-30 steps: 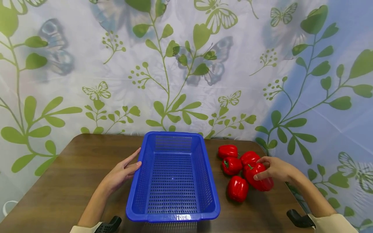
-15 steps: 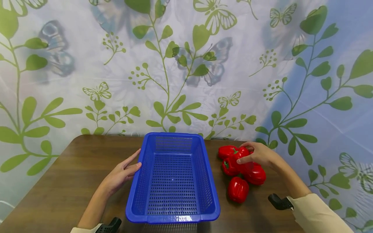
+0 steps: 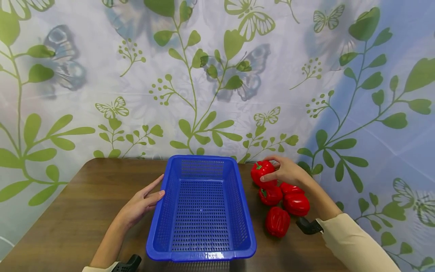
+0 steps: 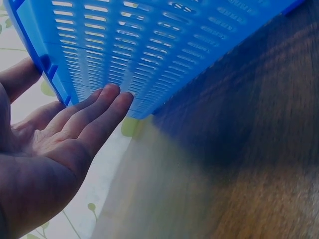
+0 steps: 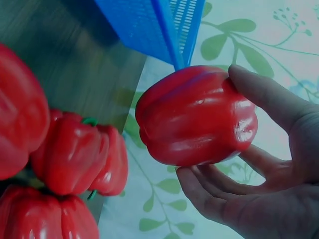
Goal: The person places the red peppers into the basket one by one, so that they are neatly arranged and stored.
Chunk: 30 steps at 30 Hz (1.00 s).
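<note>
A blue perforated basket (image 3: 252, 241) stands upright on the brown table. Against its left side rests my left hand (image 3: 141, 206), the fingers fairly straight; in the left wrist view, the fingers (image 4: 107, 112) lie along the outer wall and the thumb is by the rim. My right hand (image 3: 283, 170) grips a glossy red bell pepper (image 3: 259, 172) between thumb and fingers, right of the basket's far corner. The right wrist view shows this bell pepper (image 5: 197, 117) held sideways. Under and nearer than it lie several more red bell peppers (image 3: 278, 222) in a loose cluster.
The wooden table (image 3: 78, 211) extends left of the basket and ends at a curved far edge. Behind it hangs a pale curtain (image 3: 204, 94) printed with green leaves and butterflies. Both wrists carry black devices, the right one (image 3: 309, 226) near the peppers.
My right hand has moved leftward and away from me, lifting one bell pepper off the cluster toward the basket. The left hand and the basket have stayed put.
</note>
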Available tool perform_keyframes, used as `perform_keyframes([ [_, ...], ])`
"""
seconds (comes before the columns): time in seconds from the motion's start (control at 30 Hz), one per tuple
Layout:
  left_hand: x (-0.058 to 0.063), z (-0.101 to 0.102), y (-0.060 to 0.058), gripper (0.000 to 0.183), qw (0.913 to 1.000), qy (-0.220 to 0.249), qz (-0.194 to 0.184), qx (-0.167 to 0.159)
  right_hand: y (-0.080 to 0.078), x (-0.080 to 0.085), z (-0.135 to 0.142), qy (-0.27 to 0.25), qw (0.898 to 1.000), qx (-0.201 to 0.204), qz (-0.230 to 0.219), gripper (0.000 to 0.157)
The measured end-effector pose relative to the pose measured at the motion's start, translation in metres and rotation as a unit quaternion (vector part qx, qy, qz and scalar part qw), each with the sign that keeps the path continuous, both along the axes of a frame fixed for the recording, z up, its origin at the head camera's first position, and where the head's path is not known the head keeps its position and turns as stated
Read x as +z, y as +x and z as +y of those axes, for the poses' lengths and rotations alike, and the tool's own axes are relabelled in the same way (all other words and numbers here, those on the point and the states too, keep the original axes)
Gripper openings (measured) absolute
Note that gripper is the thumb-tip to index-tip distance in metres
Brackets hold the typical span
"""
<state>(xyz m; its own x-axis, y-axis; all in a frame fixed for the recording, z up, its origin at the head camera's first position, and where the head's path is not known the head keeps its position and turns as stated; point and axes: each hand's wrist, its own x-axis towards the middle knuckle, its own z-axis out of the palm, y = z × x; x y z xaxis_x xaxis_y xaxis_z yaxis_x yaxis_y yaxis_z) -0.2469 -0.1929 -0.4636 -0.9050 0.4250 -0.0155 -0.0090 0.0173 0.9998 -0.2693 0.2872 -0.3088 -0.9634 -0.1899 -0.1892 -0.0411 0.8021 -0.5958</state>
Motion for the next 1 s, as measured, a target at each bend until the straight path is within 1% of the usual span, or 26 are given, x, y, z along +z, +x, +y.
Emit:
perform_keyframes([
  [0.07,0.001,0.000,0.000,0.066,1.0000,0.001,0.000,-0.001,-0.002,0.001,-0.004,-0.019,1.000,0.000,0.000,0.081],
  [0.17,0.001,-0.001,-0.001,0.067,1.0000,0.003,-0.001,-0.004,-0.005,0.002,-0.010,-0.033,0.999,0.004,0.002,0.079],
  [0.3,0.002,-0.001,-0.001,0.067,1.0000,0.001,0.000,-0.006,-0.008,0.001,-0.018,-0.022,0.999,0.014,0.027,0.077],
  [0.43,0.003,-0.001,-0.001,0.068,1.0000,-0.003,0.003,-0.008,-0.013,-0.001,-0.029,-0.013,0.999,0.006,0.048,0.076],
  [0.6,0.003,-0.002,-0.001,0.068,0.9999,-0.007,0.007,-0.011,-0.020,-0.002,-0.046,-0.033,0.998,-0.004,0.051,0.076],
  [0.77,0.002,-0.003,0.000,0.068,0.9998,-0.010,0.009,-0.014,-0.024,-0.003,-0.061,-0.049,0.998,0.004,0.050,0.076],
  [1.0,0.002,-0.002,0.000,0.068,0.9996,0.010,0.007,-0.025,-0.028,-0.004,-0.087,-0.093,0.994,0.014,0.051,0.076],
])
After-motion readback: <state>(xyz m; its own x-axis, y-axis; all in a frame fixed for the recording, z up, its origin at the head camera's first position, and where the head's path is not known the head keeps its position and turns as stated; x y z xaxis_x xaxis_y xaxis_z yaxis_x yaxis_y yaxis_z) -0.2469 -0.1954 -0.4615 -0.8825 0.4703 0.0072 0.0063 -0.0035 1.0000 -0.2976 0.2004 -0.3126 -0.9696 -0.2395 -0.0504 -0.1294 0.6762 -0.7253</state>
